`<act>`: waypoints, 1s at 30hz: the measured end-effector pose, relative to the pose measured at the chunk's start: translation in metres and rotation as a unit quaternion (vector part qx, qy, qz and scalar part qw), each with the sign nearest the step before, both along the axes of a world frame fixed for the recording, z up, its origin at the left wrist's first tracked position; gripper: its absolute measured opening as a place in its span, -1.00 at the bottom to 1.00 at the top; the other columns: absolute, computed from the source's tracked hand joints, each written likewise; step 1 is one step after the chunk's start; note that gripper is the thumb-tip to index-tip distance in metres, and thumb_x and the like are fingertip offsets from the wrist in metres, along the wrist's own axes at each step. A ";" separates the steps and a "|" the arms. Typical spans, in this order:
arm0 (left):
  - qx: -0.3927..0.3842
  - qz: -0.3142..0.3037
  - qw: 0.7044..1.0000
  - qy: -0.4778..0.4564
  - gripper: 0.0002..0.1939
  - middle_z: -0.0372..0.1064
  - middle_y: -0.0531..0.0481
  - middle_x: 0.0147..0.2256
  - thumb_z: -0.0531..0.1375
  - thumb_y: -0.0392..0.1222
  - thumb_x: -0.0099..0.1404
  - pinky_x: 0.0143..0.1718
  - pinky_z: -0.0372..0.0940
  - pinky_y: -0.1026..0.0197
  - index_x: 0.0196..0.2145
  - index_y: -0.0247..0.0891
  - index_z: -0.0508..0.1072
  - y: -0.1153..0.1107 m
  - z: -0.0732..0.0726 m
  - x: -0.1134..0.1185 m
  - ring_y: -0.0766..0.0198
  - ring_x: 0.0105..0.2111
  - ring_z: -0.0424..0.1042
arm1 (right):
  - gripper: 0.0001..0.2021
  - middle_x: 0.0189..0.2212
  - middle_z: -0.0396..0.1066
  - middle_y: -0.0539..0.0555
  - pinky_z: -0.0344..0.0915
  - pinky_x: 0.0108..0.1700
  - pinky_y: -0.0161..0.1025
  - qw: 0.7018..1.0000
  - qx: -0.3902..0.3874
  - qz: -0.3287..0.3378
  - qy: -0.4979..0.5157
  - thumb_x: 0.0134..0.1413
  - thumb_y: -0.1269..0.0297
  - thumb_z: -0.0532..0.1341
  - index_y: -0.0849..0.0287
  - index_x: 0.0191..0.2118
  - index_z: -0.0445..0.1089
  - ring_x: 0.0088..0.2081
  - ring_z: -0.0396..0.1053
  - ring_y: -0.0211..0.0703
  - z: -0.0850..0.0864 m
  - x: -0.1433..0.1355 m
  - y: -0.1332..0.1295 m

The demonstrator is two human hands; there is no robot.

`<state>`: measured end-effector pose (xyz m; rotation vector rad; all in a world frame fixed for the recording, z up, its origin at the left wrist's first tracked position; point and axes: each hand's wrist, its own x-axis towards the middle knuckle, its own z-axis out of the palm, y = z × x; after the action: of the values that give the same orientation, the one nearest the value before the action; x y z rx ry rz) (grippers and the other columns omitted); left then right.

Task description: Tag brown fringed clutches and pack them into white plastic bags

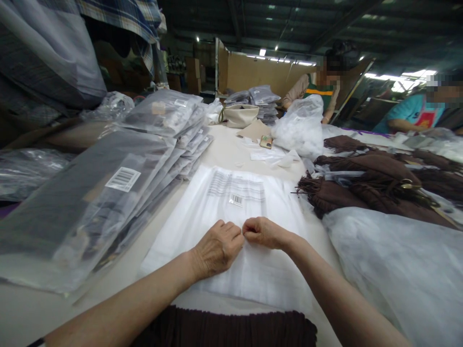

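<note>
Item: stack of clear poly bags [235,226], flat on pale surface [224,149], directly in front of wearer; top bag has printed text block & barcode sticker [236,199] near far end.

L hand [217,248]: knuckles up, fingers curled, grip pinched shut on top bag's film near stack centre.
R hand [264,232]: same posture, grip closed on same film, fingertips touching L hand's. Both hands side by side, resting on stack.

Near edge: dark brown pleated fabric [231,327], partly under stack's near end, betw. the forearms.

Left of stack: overlapping row of packed bags [119,193] w/ dark contents, barcode label on nearest; row runs away toward far end.

Right: brown fringed garments [365,188] piled, a metal ring among them; white sheer plastic [394,265] just below, near R forearm.

Far end: beige bag [239,115], small phone-like obj. [265,141], bulging white plastic sack [300,127], more packed stacks [260,99].

Others: person in green/orange top [318,91] behind sack; person in teal top [412,113] at far right. Their hands well apart from wearer's.
</note>
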<state>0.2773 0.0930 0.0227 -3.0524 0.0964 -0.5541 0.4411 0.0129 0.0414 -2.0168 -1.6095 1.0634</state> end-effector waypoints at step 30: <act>-0.024 0.070 0.997 0.002 -0.85 0.28 -0.07 -0.49 0.01 -0.44 0.12 -0.45 0.19 0.11 -0.47 -0.29 0.32 -0.013 -0.001 0.010 0.14 -0.45 0.27 | -0.90 -0.57 0.24 -0.10 0.08 -0.45 -0.40 0.999 0.050 -0.003 -0.002 -0.09 0.51 0.12 0.22 -0.50 0.33 -0.50 0.15 -0.36 -0.012 0.002 -0.005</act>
<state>0.2873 0.0800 0.0220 -3.0741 -0.1316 -0.5490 0.4436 0.0083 0.0293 -1.9579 -1.6248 0.9590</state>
